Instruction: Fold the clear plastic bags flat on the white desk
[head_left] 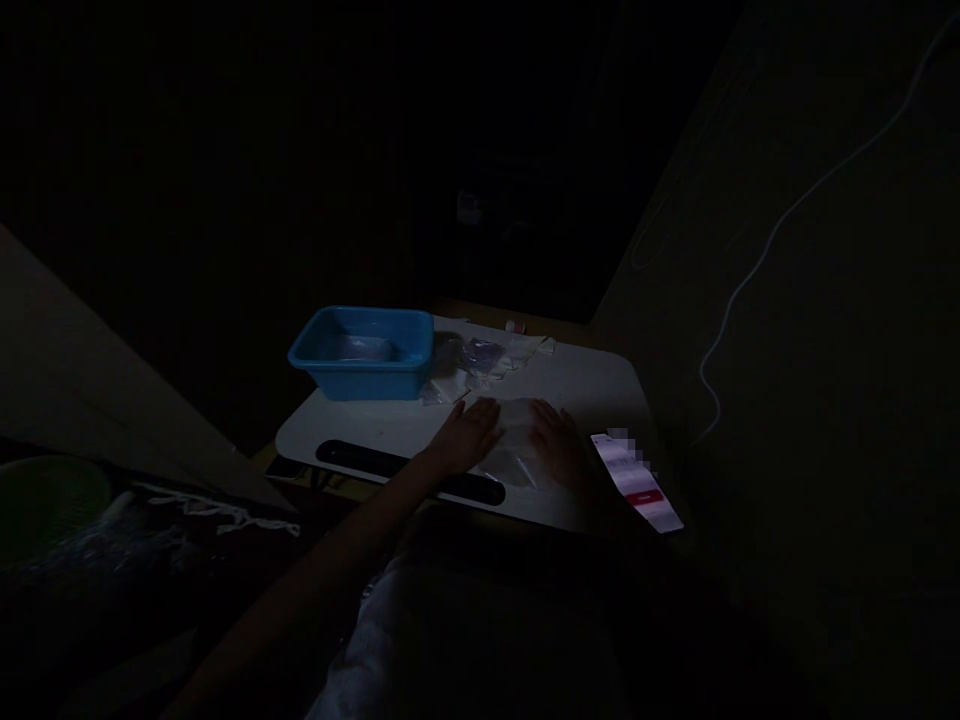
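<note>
The scene is very dark. My left hand [469,435] and my right hand [559,440] both lie flat, fingers stretched out, on a clear plastic bag [516,440] that rests on a small white lap table [375,425]. The hands press the bag's left and right sides. A blue plastic tub [364,352] stands at the table's back left with something pale inside it.
More clear bags and small packets [484,360] lie behind the hands near the tub. A lit phone [637,480] rests at the table's right edge. A white cable [757,260] hangs on the wall at the right. A green basket [45,495] sits far left.
</note>
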